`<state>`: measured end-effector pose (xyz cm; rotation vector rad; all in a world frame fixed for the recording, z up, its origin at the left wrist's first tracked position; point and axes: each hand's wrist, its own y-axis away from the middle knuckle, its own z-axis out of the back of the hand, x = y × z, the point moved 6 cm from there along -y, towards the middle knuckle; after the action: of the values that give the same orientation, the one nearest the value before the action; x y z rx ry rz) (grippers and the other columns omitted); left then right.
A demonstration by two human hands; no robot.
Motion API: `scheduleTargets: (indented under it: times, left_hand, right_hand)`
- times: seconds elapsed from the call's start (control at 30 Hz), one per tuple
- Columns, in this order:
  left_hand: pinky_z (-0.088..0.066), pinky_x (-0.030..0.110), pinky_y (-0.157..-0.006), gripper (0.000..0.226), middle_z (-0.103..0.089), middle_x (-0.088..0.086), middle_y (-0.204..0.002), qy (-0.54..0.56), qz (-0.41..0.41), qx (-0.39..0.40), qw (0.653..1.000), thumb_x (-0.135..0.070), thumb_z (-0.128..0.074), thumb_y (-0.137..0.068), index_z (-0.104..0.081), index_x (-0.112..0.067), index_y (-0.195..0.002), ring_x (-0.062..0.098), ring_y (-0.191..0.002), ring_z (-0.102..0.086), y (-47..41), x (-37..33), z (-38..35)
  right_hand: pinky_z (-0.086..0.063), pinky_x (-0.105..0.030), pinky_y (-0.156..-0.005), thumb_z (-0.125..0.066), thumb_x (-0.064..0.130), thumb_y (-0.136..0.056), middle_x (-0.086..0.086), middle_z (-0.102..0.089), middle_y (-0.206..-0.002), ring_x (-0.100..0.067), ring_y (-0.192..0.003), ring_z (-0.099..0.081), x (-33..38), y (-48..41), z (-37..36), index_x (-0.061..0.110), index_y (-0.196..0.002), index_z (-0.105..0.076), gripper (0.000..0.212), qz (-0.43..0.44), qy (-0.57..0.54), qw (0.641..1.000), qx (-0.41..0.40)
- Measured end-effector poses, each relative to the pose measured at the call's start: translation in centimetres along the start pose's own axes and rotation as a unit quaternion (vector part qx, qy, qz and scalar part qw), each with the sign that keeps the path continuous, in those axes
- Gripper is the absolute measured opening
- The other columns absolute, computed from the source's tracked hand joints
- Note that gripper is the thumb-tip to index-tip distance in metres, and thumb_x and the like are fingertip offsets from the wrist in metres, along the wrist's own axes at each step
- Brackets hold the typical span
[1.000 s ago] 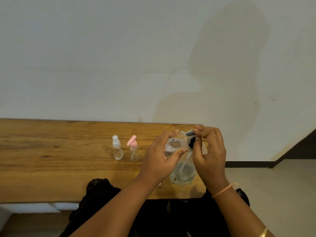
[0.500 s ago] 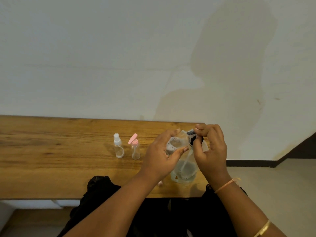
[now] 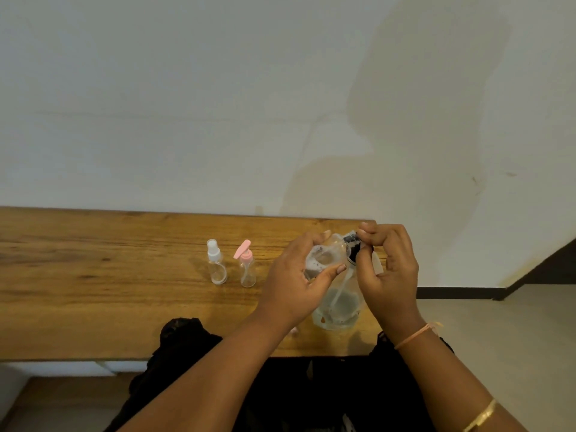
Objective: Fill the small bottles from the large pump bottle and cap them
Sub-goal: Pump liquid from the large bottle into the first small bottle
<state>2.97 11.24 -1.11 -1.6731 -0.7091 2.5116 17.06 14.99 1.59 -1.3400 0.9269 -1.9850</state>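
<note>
A large clear pump bottle (image 3: 338,302) stands near the right end of the wooden table (image 3: 93,291), with a little liquid at its bottom. My left hand (image 3: 296,282) grips its upper body. My right hand (image 3: 386,269) pinches the black pump cap (image 3: 352,244) at the bottle's neck. To the left stand two small clear bottles: one with a white spray cap (image 3: 215,262) and one with a pink pump cap (image 3: 246,265). Both small bottles look empty.
A white wall rises right behind the table. The table ends just right of the large bottle, with pale floor (image 3: 498,338) beyond it. Dark clothing (image 3: 187,344) on my lap lies below the table's front edge.
The hands stay on the large bottle and its black cap; my right fingers shifted slightly around the cap. The small bottles have not moved.
</note>
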Motion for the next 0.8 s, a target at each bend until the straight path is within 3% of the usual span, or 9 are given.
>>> scheduleTargets:
  times: [0.1,0.37,0.5,0.6,0.8]
  left_hand:
    - [-0.041,0.000,-0.071,0.042,-0.059,-0.018,-0.108,0.001,0.001,0.000,1.000,-0.031,-0.074,-0.078,-0.046,-0.050,-0.103,-0.007,-0.102,-0.054,0.0,-0.2,0.1]
    - [-0.041,0.000,-0.071,0.045,-0.061,-0.009,-0.109,0.019,-0.028,-0.030,0.999,-0.027,-0.075,-0.078,-0.047,-0.045,-0.109,-0.004,-0.102,-0.054,0.3,-0.9,0.4]
    - [-0.041,0.001,-0.071,0.043,-0.062,-0.010,-0.111,0.010,-0.018,-0.020,1.000,-0.029,-0.075,-0.078,-0.046,-0.047,-0.104,-0.003,-0.101,-0.057,0.1,-0.6,0.3]
    - [-0.041,-0.001,-0.070,0.043,-0.060,-0.010,-0.114,0.012,-0.004,-0.005,1.000,-0.027,-0.075,-0.079,-0.044,-0.050,-0.098,-0.008,-0.102,-0.054,0.0,-0.3,0.0]
    - [-0.044,0.002,-0.071,0.042,-0.061,-0.007,-0.114,0.029,-0.003,-0.007,1.000,-0.028,-0.075,-0.079,-0.047,-0.049,-0.103,0.002,-0.104,-0.057,0.3,-0.2,0.1]
  right_hand:
    - [-0.043,-0.009,-0.088,-0.047,0.007,-0.084,0.010,-0.050,-0.097,-0.005,-0.097,-0.053,0.3,0.0,0.0,-0.002,-0.088,-0.062,0.018,0.003,0.002,1.000,0.005]
    - [-0.043,-0.010,-0.087,-0.047,0.006,-0.085,-0.001,-0.055,-0.098,0.006,-0.100,-0.052,1.3,-0.1,0.5,0.001,-0.093,-0.064,0.020,0.002,0.013,1.000,-0.009]
    - [-0.043,-0.012,-0.091,-0.048,0.003,-0.087,0.000,-0.055,-0.101,-0.001,-0.102,-0.053,0.5,0.3,0.4,0.000,-0.096,-0.063,0.017,0.004,0.017,1.000,-0.003]
    - [-0.044,-0.014,-0.092,-0.047,0.004,-0.088,0.002,-0.053,-0.102,0.005,-0.106,-0.051,0.0,0.7,0.2,0.000,-0.096,-0.063,0.018,0.001,0.020,1.000,0.009]
    - [-0.044,-0.012,-0.090,-0.051,0.000,-0.087,0.003,-0.055,-0.100,0.007,-0.104,-0.052,0.5,0.6,0.4,0.002,-0.094,-0.063,0.014,-0.010,0.011,1.000,-0.003]
